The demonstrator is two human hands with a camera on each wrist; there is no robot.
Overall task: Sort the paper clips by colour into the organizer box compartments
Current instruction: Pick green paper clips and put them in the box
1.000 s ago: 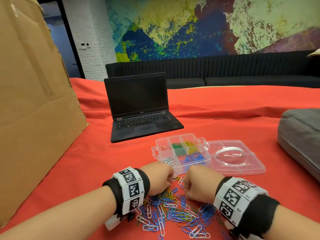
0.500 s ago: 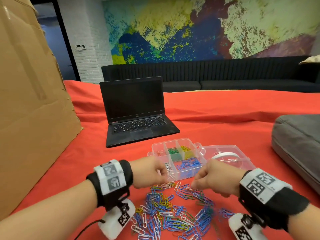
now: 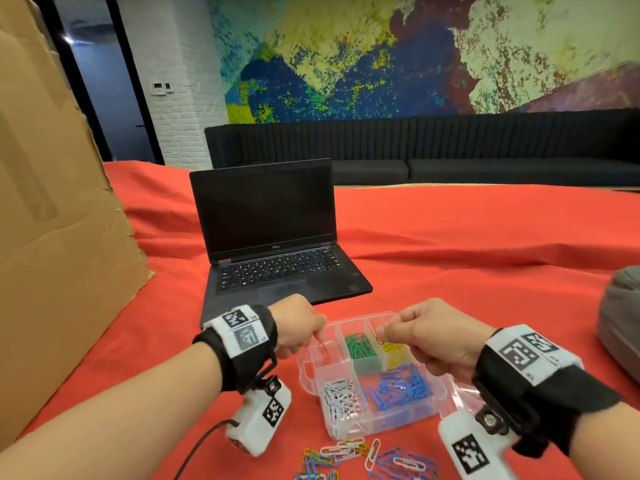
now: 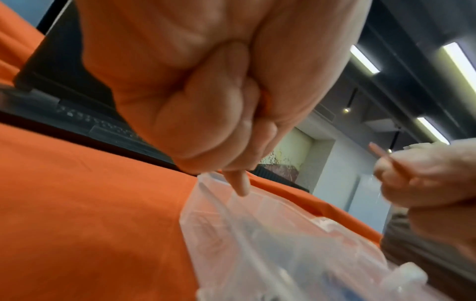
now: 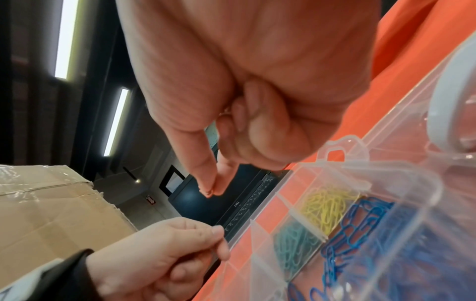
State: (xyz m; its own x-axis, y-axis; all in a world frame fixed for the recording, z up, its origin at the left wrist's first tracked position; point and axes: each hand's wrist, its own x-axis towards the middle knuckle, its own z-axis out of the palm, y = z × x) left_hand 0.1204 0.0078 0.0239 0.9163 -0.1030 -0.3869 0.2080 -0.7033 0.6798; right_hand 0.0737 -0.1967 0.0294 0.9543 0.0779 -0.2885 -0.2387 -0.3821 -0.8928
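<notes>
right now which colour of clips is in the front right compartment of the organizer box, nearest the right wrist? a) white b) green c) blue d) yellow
c: the blue paper clips fill the front right compartment of the organizer box, with the white paper clips to their left and the green paper clips and yellow paper clips behind.

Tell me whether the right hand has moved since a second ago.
Yes. The right hand rose from the loose clips pile forward to above the organizer box.
</notes>
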